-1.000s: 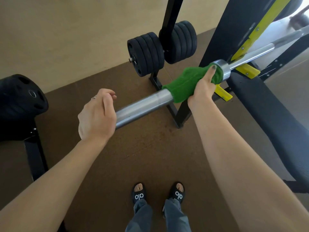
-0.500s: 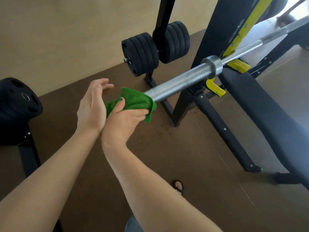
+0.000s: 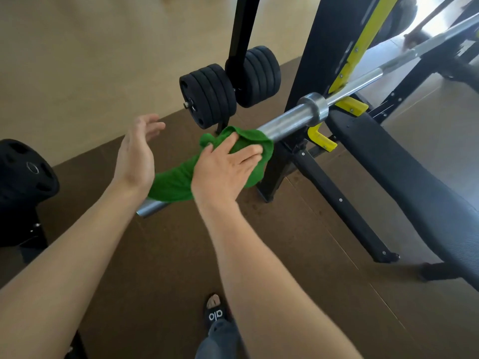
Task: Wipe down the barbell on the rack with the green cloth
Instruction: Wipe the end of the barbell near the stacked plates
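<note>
One black plate (image 3: 24, 174) is seen at far left. Next, the left hand (image 3: 134, 154) is held open beside the bar, with nothing in it. One green cloth (image 3: 178, 180), soft and light, is draped over the near sleeve of one barbell (image 3: 293, 119) and is pressed there by the right hand (image 3: 223, 169), fingers spread flat. Judged heavy, stiff and smooth, the barbell is best left on the rack (image 3: 326, 47), with the cloth wrapped round it. Eight stored plates (image 3: 228, 89) are counted behind; one bench (image 3: 404, 172) lies at right.
</note>
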`<action>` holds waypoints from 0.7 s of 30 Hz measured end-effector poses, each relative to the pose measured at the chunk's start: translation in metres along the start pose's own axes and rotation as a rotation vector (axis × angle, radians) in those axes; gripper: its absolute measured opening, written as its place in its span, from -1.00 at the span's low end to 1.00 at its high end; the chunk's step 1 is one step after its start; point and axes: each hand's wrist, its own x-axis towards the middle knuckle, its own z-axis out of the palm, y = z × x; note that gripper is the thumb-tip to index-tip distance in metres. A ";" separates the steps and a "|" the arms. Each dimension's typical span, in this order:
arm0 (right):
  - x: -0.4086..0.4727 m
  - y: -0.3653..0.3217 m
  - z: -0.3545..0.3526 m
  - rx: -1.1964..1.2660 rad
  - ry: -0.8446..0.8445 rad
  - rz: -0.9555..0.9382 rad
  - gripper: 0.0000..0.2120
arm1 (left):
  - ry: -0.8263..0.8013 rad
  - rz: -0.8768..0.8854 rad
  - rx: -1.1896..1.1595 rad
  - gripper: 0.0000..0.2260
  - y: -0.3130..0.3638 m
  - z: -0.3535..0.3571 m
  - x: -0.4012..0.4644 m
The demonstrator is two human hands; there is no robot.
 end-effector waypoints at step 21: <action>0.163 0.140 -0.056 -0.194 0.280 -1.147 -0.61 | -0.252 0.180 0.637 -0.76 0.047 0.154 0.031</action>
